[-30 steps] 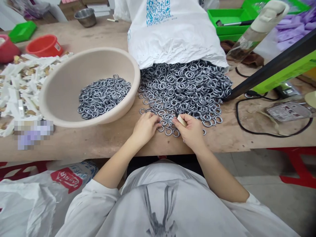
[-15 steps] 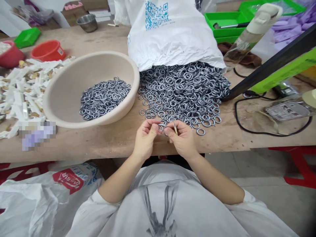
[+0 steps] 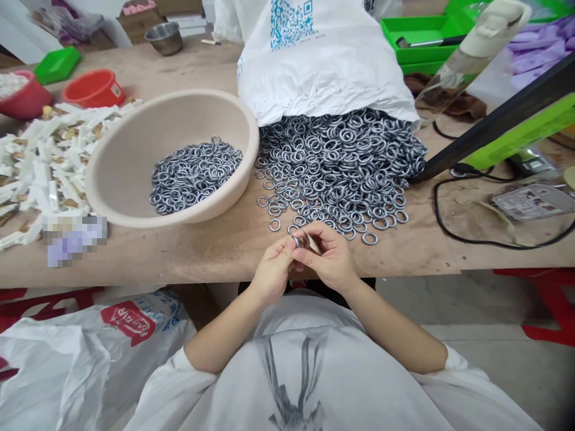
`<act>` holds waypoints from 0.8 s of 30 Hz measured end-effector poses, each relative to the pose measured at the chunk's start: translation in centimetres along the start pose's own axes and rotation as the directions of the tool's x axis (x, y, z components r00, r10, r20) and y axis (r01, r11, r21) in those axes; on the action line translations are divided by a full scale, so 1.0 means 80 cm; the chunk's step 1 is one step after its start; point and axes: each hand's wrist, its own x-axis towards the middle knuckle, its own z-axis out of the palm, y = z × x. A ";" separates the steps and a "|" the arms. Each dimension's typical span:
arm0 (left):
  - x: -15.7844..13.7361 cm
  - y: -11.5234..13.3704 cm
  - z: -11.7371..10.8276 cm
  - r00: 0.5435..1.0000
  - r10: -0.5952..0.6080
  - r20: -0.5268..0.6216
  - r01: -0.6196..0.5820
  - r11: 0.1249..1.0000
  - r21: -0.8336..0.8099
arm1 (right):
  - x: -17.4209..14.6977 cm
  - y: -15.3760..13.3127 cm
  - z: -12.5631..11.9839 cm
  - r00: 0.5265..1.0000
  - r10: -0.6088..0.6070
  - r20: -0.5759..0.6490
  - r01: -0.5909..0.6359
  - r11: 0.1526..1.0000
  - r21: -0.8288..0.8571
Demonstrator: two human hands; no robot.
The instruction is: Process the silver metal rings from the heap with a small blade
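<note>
My left hand (image 3: 272, 270) is closed in a pinch on a small dark grey ring (image 3: 296, 241), just in front of the bench edge. Against it, my right hand (image 3: 333, 258) has its thumb and fingers curled at the same ring. A thin, pale, pointed tool (image 3: 313, 243) lies within the right hand's fingers; its exact kind is unclear. Beyond both hands spreads a heap of grey rings (image 3: 336, 161), spilling from a white sack (image 3: 318, 78). More rings (image 3: 193, 176) lie inside a large beige basin (image 3: 121, 161) to the left.
White strips (image 3: 49, 173) cover the bench at the left, near a red bowl (image 3: 92, 90). On the right are a drinking bottle (image 3: 471, 60), a green tray (image 3: 417, 51), a slanted black bar (image 3: 494, 126) and a looped black cable (image 3: 485, 241). A plastic bag (image 3: 67, 359) sits below the bench.
My hands have drawn closer together and slightly towards me. The ring is now turned and more covered by the fingers, and the right hand's tool has tilted.
</note>
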 end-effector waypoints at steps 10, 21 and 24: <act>-0.002 0.006 0.001 1.000 0.006 -0.028 -0.007 0.999 -0.037 | -0.009 -0.027 -0.023 0.958 -0.130 0.257 0.249 0.820 -0.515; -0.009 0.010 0.003 0.999 -0.051 -0.006 0.051 0.996 -0.067 | -0.011 -0.035 -0.022 0.930 -0.165 0.329 0.329 0.773 -0.542; -0.010 0.011 0.002 0.999 -0.050 0.013 0.051 0.996 -0.069 | -0.013 -0.033 -0.019 0.929 -0.161 0.333 0.326 0.781 -0.533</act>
